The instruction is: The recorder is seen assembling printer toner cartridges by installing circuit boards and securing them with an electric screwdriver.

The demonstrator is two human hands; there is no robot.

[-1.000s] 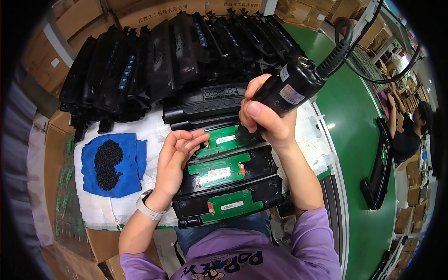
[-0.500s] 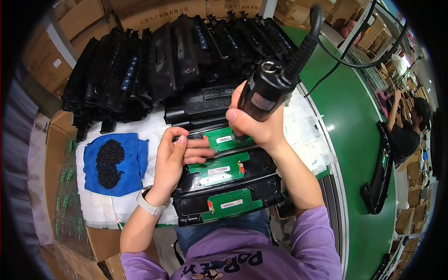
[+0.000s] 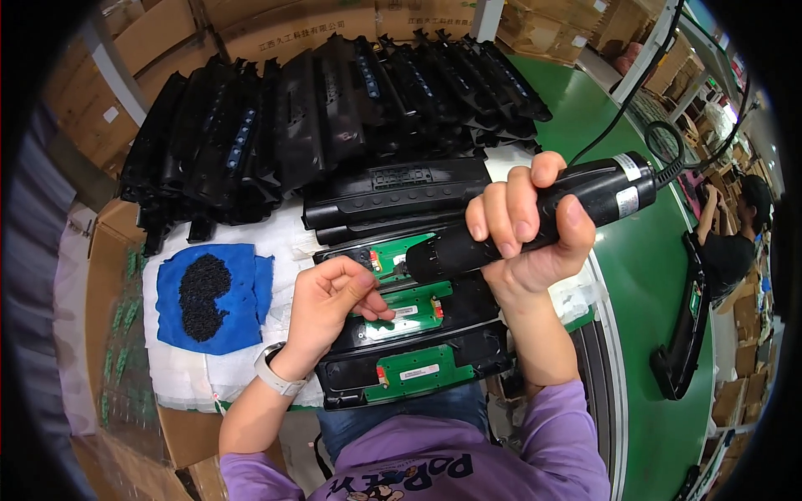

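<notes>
My right hand (image 3: 535,225) is wrapped around a black corded electric screwdriver (image 3: 614,188), which lies almost level with its nose toward the left. The thin bit ends at the thumb and forefinger of my left hand (image 3: 334,288). Those fingers are pinched together; whatever they hold is too small to make out. Below both hands lie black plastic housings (image 3: 351,376) in a row, each with a green circuit board (image 3: 418,371) on it. To the left a pile of small black screws (image 3: 202,292) rests on a blue cloth (image 3: 249,313).
Many black plastic housings (image 3: 326,117) stand packed along the far side of the table. Cardboard boxes (image 3: 292,29) rise behind them. A green surface (image 3: 614,284) runs down the right, carrying another long black housing (image 3: 668,367). Beyond it a person (image 3: 735,242) works.
The screwdriver has swung from upright over the far board to nearly level, its nose now pointing left. My left fingers have closed into a pinch at the bit.
</notes>
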